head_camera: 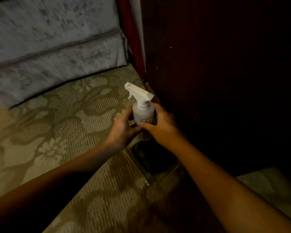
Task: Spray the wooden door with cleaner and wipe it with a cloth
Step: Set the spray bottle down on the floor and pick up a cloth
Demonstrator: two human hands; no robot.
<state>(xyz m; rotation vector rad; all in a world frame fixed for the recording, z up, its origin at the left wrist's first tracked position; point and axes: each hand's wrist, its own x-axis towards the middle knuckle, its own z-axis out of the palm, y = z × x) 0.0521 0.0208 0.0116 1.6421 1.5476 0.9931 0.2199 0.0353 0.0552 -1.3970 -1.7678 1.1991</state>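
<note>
Fingers of the right hand (161, 126): the thumb lies across the lower front of the spray bottle (143, 114) and the other fingers curl round its right side and pass behind it, so that only their knuckles show. Fingers of the left hand (123, 130): curled against the bottle's left side and lower edge, close together, the tips partly hidden by the bottle. Both hands thus grip the same bottle, and the right thumb meets the left fingers at its base.

The spray bottle is translucent and pale, with a printed label low on its body and a white trigger head (138, 93) on a ribbed white collar. It stands nearly upright, with the nozzle pointing up and to the left, away from the door. Its base is covered by the hands, so it cannot be told whether it rests on the floor.

The wooden door (217, 64) is dark brown and fills the right of the view. The bottle is just beside its lower left edge, close to the reddish door frame (129, 31).

Both bare forearms enter from the bottom edge. Beneath them lies a patterned olive carpet (65, 115). Below the right wrist a dark shape (151, 158) lies on the floor, too dim to identify. A grey upholstered block (49, 47) fills the upper left.
</note>
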